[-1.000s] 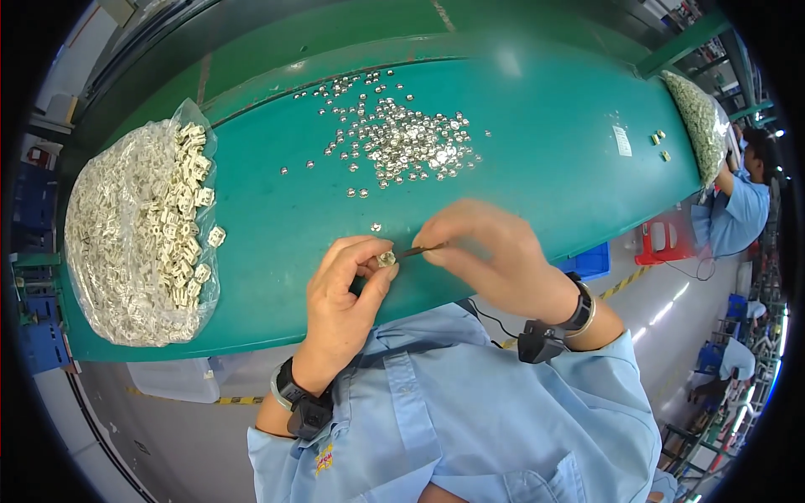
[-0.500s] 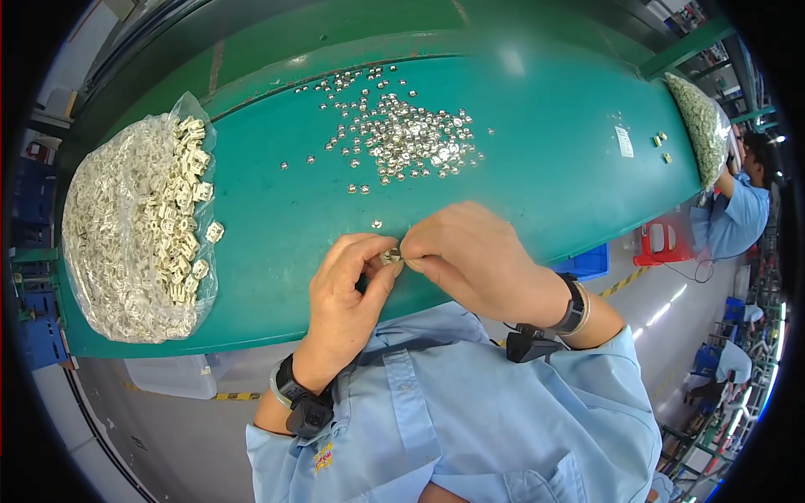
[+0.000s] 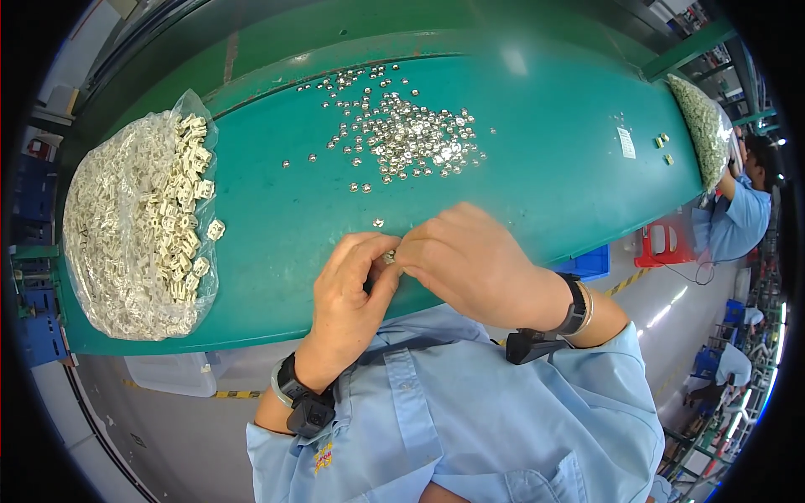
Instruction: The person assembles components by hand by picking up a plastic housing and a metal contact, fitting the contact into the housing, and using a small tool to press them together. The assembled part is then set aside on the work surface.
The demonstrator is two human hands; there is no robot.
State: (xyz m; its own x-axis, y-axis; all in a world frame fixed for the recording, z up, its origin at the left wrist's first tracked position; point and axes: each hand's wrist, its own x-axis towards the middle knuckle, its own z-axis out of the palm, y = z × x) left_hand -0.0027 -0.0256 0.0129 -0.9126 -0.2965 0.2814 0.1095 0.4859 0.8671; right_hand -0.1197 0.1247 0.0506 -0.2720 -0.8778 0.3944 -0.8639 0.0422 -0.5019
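Observation:
My left hand (image 3: 344, 289) pinches a small cream and silvery part (image 3: 390, 256) between thumb and index finger, just above the bench's near edge. Against that part press the closed fingertips of my right hand (image 3: 457, 261), which hide most of it; whatever they grip is covered. A single shiny metal piece (image 3: 378, 223) lies just beyond the left fingers. Farther back spreads a pile of small round silvery metal pieces (image 3: 411, 138). To the left, a clear plastic bag (image 3: 126, 235) lies open, full of cream plastic parts (image 3: 180, 226), some spilling toward its mouth.
The green bench top (image 3: 285, 251) runs across in front of me. At its right stand another bag of small parts (image 3: 700, 130), a white label (image 3: 625, 142) and a few yellowish pieces (image 3: 668, 159). A co-worker in a blue shirt (image 3: 738, 218) works beyond, near a red stool (image 3: 662, 243).
The right fingers have shifted slightly left over the small part and cover more of it. Both hands stay together in the same place.

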